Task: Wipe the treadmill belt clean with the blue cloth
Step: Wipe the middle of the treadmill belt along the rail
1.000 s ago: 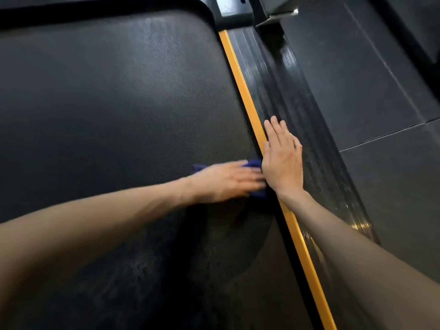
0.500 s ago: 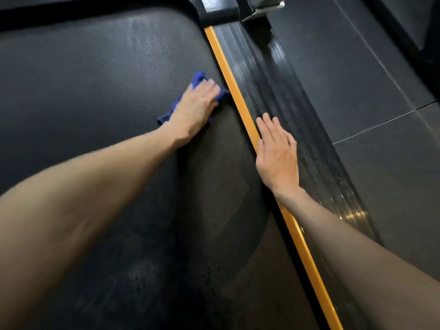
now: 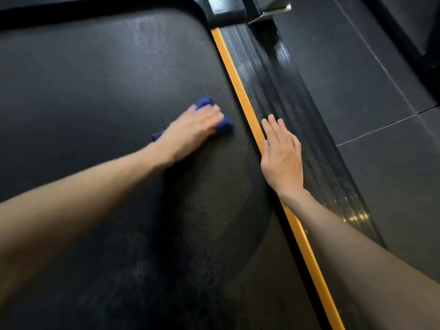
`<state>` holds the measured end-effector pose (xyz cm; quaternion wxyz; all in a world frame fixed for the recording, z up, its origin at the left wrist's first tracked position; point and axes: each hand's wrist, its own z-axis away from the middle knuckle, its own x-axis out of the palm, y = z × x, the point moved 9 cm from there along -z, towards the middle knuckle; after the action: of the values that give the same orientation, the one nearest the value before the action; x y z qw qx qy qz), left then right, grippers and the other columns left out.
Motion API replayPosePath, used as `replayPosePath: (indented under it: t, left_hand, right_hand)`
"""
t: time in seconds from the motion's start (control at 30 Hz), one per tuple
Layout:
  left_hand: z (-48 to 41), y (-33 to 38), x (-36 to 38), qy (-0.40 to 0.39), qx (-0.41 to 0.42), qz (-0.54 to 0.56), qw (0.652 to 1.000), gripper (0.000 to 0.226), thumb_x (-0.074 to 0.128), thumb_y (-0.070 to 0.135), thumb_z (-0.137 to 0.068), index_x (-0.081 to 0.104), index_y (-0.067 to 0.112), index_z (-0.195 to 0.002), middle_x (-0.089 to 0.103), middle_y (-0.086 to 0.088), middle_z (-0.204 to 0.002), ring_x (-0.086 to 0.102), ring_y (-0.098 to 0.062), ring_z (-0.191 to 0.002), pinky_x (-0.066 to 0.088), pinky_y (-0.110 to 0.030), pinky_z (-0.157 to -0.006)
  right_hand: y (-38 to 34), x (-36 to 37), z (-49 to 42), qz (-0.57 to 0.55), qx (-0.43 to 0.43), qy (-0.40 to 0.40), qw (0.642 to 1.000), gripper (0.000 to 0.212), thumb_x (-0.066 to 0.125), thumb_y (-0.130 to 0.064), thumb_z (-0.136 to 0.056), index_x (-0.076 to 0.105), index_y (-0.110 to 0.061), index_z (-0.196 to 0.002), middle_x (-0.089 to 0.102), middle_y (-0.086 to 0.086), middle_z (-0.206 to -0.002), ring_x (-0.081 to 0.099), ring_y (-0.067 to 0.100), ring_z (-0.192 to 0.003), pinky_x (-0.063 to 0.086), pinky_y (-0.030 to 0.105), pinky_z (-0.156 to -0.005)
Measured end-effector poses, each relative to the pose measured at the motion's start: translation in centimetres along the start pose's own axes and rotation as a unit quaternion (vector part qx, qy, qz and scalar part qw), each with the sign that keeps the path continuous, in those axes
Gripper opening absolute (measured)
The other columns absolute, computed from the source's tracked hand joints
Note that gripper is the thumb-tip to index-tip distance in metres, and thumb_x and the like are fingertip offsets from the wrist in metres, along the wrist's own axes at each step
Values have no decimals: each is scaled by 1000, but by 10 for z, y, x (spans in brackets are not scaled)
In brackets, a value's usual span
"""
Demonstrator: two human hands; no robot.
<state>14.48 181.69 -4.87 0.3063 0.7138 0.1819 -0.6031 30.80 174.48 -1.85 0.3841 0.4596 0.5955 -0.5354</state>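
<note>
Left hand (image 3: 192,129) lies palm down on the blue cloth (image 3: 225,125), fingers stretched over it and pressing it flat, not clenched round it as far as the motion blur lets me see; the cloth is bunched under the hand, with bits sticking out past the fingertips, by the knuckles and back near the wrist; cloth sits on the treadmill belt (image 3: 95,79), on its right part, near the orange strip (image 3: 238,86) but not touching it; belt is dark with a fine dotted texture, with faint pale smears toward the top and a darker shadowed patch under the forearms; right hand (image 3: 282,158) is released and flat, fingers straight and close together, holding nothing; its palm rests across the orange strip and onto the ribbed black side rail (image 3: 273,91), thumb side at the belt edge; the two hands are near each other but apart; both forearms are bare and come in from the bottom; right of the rail is a dark tiled floor (image 3: 357,79) with thin seams; a grey metal part (image 3: 269,13) shows at the top past the rail.
</note>
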Motion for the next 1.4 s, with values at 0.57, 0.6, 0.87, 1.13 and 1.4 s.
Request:
replayPosePath:
  t: [0.57, 0.6, 0.87, 1.13, 1.4]
  left_hand:
    - [107, 222, 44, -94, 245, 5, 965, 49, 29, 22, -93, 42, 14, -140, 41, -6, -146, 36, -20, -136, 19, -45, -112]
    - [97, 209, 44, -80, 221, -1, 972, 48, 30, 23, -94, 44, 13, -139, 42, -6, -145, 37, -20, -135, 22, -46, -111]
    - [55, 31, 2, -47, -302, -19, 952, 49, 30, 26, -100, 25, 6, -145, 23, -13, -153, 22, -26, -141, 20, -41, -112]
    - [78, 217, 43, -170, -14, 62, 983, 49, 32, 30, -100, 25, 18, -147, 19, -3, -155, 12, -19, -144, -3, -39, -116]
    - [148, 115, -31, -41, -279, 130, 951, 50, 24, 38, -100, 1, 38, -144, -5, 3, -158, -3, -11, -143, -9, -36, -114]
  right_hand:
    - [5, 0, 0, -48, -30, -41, 998, 49, 37, -20, -99, 31, -13, -147, 25, 4, -155, 18, 18, -144, 13, 33, -113]
    - [4, 1, 0, -34, -33, -38, 998, 49, 36, -21, -99, 30, -12, -147, 25, 5, -155, 18, 20, -144, 15, 35, -113]
    - [-1, 0, -2, -18, -9, -94, 995, 52, 36, -20, -101, 21, -13, -150, 15, 4, -158, 11, 21, -146, 11, 35, -116]
    - [-28, -23, 22, -253, 67, -66, 963, 42, 42, -3, -92, 49, -12, -133, 40, 7, -147, 34, 18, -136, 26, 36, -114]
    - [-59, -43, 95, -196, 67, -40, 978, 38, 45, -12, -93, 54, -17, -129, 58, 5, -124, 48, 21, -111, 35, 31, -95]
